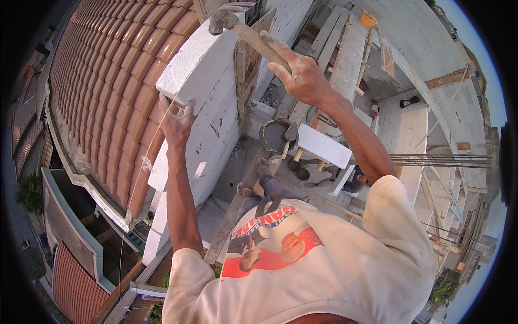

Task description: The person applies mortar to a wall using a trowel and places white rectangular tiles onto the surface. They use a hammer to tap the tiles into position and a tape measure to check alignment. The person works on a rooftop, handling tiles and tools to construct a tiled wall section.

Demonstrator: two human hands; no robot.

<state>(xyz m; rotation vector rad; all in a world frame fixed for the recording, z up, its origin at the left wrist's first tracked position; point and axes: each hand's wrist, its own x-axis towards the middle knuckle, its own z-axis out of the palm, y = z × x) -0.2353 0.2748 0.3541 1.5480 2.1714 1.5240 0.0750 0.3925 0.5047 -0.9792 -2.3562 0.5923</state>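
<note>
My right hand (pixel 305 78) is closed round the wooden handle of a claw hammer (pixel 258 42). The metal hammer head is raised over the far part of a white block (pixel 186 62) on top of the wall. My left hand (pixel 178 125) grips the block's near end, fingers on one side and thumb on the other. A thin string (pixel 159 125) runs past that hand along the wall's roof side. Below, a black bucket (pixel 274 136) holds grey mortar, with a trowel (pixel 291 133) at its rim.
Brown roof tiles (pixel 124 70) slope away on the left. The white block wall (pixel 216 113) drops beside me. Another white block (pixel 324 146) lies right of the bucket. Scaffold planks (pixel 345 59) stretch ahead, with an orange bowl (pixel 368 19) at their far end. Thin bars (pixel 442 160) cross at right.
</note>
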